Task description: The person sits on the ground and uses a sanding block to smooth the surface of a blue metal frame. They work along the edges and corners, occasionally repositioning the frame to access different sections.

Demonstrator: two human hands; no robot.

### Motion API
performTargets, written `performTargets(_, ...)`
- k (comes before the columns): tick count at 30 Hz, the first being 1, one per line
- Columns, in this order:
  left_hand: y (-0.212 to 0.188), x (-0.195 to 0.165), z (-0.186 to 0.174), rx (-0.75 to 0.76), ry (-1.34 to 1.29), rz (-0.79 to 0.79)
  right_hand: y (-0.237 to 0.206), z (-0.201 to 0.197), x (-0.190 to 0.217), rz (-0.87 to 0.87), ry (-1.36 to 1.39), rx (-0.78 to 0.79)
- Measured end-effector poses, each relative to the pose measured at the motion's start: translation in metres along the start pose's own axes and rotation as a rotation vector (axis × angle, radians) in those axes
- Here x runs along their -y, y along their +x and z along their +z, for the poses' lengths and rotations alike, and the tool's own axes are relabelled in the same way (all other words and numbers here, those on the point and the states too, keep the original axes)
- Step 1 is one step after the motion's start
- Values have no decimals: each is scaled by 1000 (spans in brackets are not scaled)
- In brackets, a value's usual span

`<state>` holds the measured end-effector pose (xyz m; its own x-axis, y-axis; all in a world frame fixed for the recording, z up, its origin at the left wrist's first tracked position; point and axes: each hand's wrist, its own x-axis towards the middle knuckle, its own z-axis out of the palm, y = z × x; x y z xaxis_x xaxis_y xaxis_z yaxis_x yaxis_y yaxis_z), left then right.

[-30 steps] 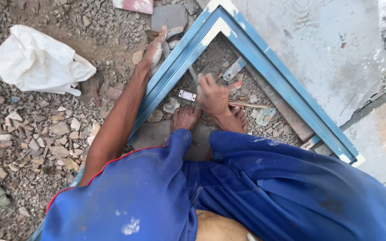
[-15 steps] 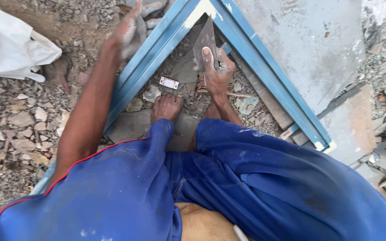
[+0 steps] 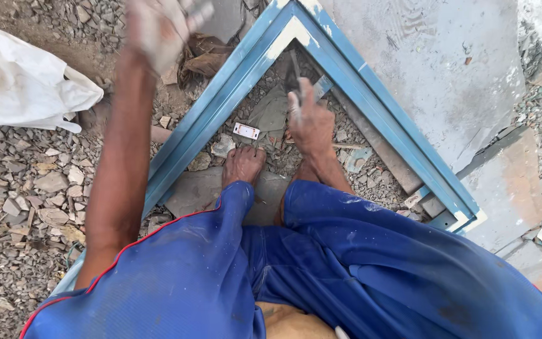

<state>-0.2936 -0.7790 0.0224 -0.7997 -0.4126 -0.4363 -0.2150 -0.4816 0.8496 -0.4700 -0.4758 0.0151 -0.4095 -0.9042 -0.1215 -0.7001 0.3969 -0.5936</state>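
A blue metal frame [image 3: 371, 107] lies on rubble, its corner pointing away from me. My right hand [image 3: 310, 122] is inside that corner, shut on a thin grey metal tool [image 3: 295, 70] whose tip points at the joint. My left hand [image 3: 161, 25] is raised above the frame's left rail [image 3: 208, 125]; it is dusty and motion-blurred, so its grip cannot be made out. My bare foot [image 3: 243, 164] rests on a flat stone inside the frame, below blue trousers [image 3: 346, 263].
A small white rectangular piece [image 3: 246, 130] lies inside the frame beside my foot. A white sack [image 3: 20, 81] sits at the left on loose gravel [image 3: 20, 207]. A grey concrete slab [image 3: 446, 63] lies beyond the right rail, with broken pieces at the right.
My left hand has lifted off the frame's left rail and is moving. My right hand picked up the tool and pushed it further into the corner. The view has shifted closer.
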Motion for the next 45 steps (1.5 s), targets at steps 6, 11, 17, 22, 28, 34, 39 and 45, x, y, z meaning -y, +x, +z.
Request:
performTargets(6, 16, 71, 47, -70, 395, -297, -4, 17, 45, -661, -313, -137)
performTargets(11, 20, 105, 32, -95, 260, -135, 47, 23, -2, -395, -500, -338)
performTargets(17, 25, 96, 37, -150, 400, -196, 45, 30, 4, -488, -553, -399)
performTargets(22, 17, 86, 42, -139, 433, -187, 40, 6, 12, -378, -324, -234)
performTargets(28, 17, 93, 40, -173, 264, -280, 54, 6, 5, -288, -331, -299)
performTargets(34, 26, 94, 37, -207, 197, -98, 65, 52, -15, -411, 21, -511)
performTargets(39, 19, 91, 42, -170, 207, -225, 67, 71, -25, -72, 43, -487)
performTargets(45, 24, 85, 43, -147, 242, -127, 29, 68, -23, -2, 243, -424)
